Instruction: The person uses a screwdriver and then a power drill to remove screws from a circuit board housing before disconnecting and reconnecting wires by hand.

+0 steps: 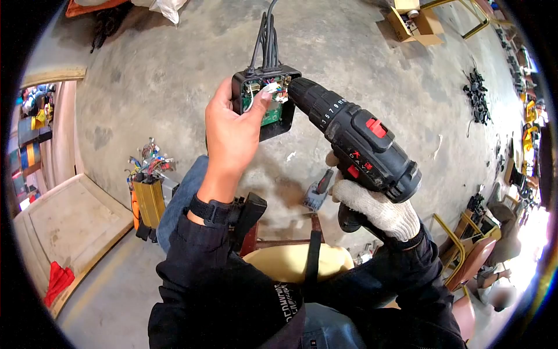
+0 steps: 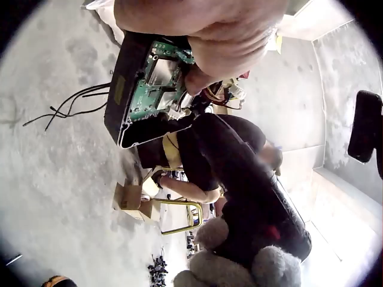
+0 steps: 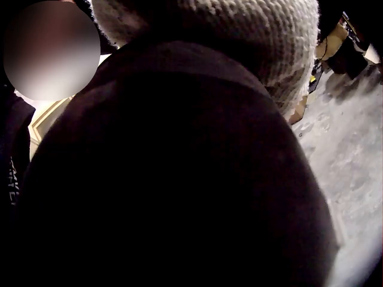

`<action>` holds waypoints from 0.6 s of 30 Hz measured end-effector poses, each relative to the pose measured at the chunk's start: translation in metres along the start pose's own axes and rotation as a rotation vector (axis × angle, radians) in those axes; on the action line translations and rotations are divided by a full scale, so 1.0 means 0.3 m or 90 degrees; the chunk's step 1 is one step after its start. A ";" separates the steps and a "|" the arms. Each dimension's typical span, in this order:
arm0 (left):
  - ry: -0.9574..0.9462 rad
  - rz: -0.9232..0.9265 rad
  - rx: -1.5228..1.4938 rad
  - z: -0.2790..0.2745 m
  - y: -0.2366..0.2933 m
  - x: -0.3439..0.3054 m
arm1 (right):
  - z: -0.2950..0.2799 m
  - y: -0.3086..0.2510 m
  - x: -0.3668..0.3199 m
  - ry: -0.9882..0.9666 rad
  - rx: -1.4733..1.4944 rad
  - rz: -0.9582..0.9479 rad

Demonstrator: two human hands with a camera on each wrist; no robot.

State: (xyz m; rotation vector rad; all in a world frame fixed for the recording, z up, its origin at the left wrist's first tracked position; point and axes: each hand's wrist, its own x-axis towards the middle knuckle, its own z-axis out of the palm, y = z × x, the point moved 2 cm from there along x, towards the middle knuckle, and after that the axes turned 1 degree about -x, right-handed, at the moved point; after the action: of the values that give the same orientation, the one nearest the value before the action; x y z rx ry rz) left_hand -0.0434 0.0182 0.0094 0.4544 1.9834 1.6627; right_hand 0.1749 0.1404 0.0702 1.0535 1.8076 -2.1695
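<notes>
My bare left hand point(image 1: 235, 131) grips a black plastic box point(image 1: 280, 129) from its left side, the thumb reaching in over the wires. Inside the box lies a green circuit board point(image 2: 145, 98) with white connectors and coloured wires. Several black cables point(image 1: 268, 43) run out of its top. In a knitted white glove, my right hand point(image 1: 378, 206) holds a black cordless drill point(image 1: 354, 131) with red switches by its handle. The drill's chuck points at the box's upper right corner; the bit's tip is hidden there. Dark cloth fills most of the right wrist view.
On the floor below the drill lies a grey tool with a red and black handle point(image 1: 319, 189). A gold-coloured case with loose wires point(image 1: 148, 200) stands at the left. An open cardboard box point(image 1: 427, 26) sits far right, and bundles of black parts point(image 1: 478, 96) lie nearer.
</notes>
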 end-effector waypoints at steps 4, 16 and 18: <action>-0.016 0.009 0.009 -0.001 -0.004 0.000 | 0.004 0.014 0.004 0.011 0.014 -0.047; -0.012 0.018 0.051 0.002 0.019 -0.011 | 0.001 0.012 0.005 -0.005 0.005 -0.029; -0.014 0.023 0.046 0.002 0.013 -0.010 | -0.005 0.028 0.006 -0.011 -0.025 -0.060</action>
State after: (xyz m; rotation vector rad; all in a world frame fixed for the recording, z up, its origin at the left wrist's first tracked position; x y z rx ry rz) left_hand -0.0408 0.0177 0.0137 0.5359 2.0357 1.6042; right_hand 0.1784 0.1401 0.0621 0.9570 1.9219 -2.1773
